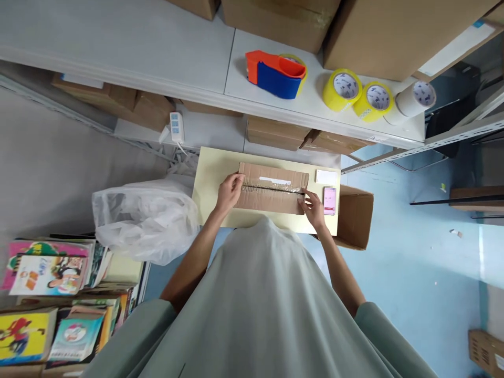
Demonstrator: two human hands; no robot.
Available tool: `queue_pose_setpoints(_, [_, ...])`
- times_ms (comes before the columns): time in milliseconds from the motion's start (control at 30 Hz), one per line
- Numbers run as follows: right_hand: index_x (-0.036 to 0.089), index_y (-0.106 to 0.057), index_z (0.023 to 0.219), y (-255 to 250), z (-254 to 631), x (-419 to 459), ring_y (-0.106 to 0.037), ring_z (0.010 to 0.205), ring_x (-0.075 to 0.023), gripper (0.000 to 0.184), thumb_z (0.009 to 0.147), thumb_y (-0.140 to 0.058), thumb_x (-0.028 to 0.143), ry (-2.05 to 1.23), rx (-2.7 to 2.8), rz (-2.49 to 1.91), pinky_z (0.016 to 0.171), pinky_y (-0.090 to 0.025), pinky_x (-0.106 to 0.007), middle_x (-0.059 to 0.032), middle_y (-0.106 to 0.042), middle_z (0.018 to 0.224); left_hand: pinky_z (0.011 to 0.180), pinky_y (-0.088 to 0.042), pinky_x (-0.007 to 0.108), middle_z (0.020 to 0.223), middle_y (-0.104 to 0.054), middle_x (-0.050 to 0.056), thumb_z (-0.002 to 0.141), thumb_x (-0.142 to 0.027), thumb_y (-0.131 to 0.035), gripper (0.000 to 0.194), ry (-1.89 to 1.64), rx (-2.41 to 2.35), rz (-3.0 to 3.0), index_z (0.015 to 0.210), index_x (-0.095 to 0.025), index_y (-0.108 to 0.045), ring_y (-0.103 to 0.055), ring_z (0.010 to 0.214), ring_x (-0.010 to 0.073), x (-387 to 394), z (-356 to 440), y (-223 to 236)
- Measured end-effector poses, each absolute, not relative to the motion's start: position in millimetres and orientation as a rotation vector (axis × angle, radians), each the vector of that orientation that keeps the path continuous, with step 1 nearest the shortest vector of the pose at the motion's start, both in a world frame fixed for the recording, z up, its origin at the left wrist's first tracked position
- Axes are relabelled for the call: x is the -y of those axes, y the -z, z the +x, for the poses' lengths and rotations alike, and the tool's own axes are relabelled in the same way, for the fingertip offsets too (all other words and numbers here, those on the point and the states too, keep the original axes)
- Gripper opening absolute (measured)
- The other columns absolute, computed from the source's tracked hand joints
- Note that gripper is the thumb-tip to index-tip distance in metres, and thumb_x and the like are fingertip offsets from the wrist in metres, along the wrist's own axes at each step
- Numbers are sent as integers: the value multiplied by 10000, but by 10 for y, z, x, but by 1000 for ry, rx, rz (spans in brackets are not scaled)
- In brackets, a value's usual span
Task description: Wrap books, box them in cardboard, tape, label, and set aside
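A flat brown cardboard box [271, 203] lies on a pale yellow tabletop [214, 173] in front of me. A dark slit runs along its middle, edged with torn-looking clear tape, and a white label strip sits above the slit. My left hand [230, 193] pinches the box's left edge near the slit. At the opposite end, my right hand [313, 207] grips the right edge, with thumb and fingers around the slit's end. Just beyond the right hand lie a phone [329, 201] with a lit pinkish screen and a small white item [326, 177].
A grey shelf [189, 58] spans the far side, holding an orange-and-blue tape dispenser [275, 76] and tape rolls [342, 90]. Left of the table is a white plastic bag [145, 220], with stacked magazines [51, 273] nearby. An open carton [354, 218] stands at the right.
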State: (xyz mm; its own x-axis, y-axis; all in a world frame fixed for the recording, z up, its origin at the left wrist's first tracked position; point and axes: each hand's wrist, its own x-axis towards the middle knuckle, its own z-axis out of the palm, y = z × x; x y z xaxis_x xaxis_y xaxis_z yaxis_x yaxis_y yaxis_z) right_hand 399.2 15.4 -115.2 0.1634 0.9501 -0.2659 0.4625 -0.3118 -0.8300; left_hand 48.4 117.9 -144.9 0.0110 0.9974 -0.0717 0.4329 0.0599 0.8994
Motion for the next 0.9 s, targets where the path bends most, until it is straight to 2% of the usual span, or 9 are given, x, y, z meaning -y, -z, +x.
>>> queue_pose_setpoints(67, [298, -678, 1589, 1138, 3821, -122, -763, 1237, -316, 759, 1015, -632, 794, -1045, 1355, -1876, 1081, -693, -521, -158, -637, 1571, 1038, -642, 399, 1193, -837, 112, 1005, -551, -686, 380, -905, -1545, 1447, 1195, -229, -753, -805, 1109, 257, -1107, 342, 1471])
queue_pose_setpoints(133, [276, -681, 1581, 1133, 3679, -114, -763, 1225, -308, 755, 1025, -625, 783, -985, 1379, -1894, 1076, -694, -500, -165, -644, 1570, 1032, -645, 393, 1188, -833, 106, 946, -560, -754, 418, -929, -1566, 1396, 1206, -232, -733, -810, 1109, 254, -1037, 235, 1507])
queue_pose_setpoints(333, [263, -697, 1559, 1186, 3455, -129, -750, 1216, -289, 713, 1068, -537, 755, -796, 1433, -2016, 1063, -692, -470, -157, -688, 1534, 1056, -642, 395, 1209, -837, 117, 1003, -582, -661, 361, -1021, -1573, 1305, 1095, -236, -713, -809, 1151, 250, -896, 154, 1582])
queue_pose_setpoints(500, [251, -664, 1608, 1231, 3375, -64, -758, 1170, -294, 731, 1073, -523, 729, -710, 1404, -2072, 1063, -677, -491, -168, -717, 1499, 1137, -614, 432, 1425, -787, 146, 1097, -579, -517, 410, -1036, -1526, 1403, 1140, -241, -747, -760, 1322, 264, -827, 124, 1573])
queue_pose_setpoints(667, [253, -654, 1622, 1229, 3305, -2, -770, 1175, -296, 711, 1101, -450, 692, -645, 1399, -2143, 1055, -672, -481, -172, -735, 1470, 1155, -618, 449, 1491, -767, 115, 1030, -545, -666, 378, -946, -1425, 1455, 1267, -266, -761, -738, 1388, 284, -813, 19, 1637])
queue_pose_setpoints(767, [245, -658, 1612, 1246, 3256, 27, -772, 1172, -299, 708, 1100, -435, 681, -633, 1376, -2161, 1044, -676, -491, -177, -732, 1476, 1165, -619, 468, 1421, -808, 92, 1052, -532, -641, 371, -901, -1404, 1451, 1303, -293, -774, -750, 1383, 298, -841, -4, 1697])
queue_pose_setpoints(900, [262, -622, 1637, 1287, 3172, 87, -703, 1374, -326, 691, 1117, -379, 648, -587, 1368, -2202, 1143, -626, -534, -178, -697, 1530, 1211, -597, 507, 1429, -806, 100, 1094, -563, -570, 415, -928, -1342, 1471, 1326, -300, -791, -721, 1435, 319, -870, -31, 1726])
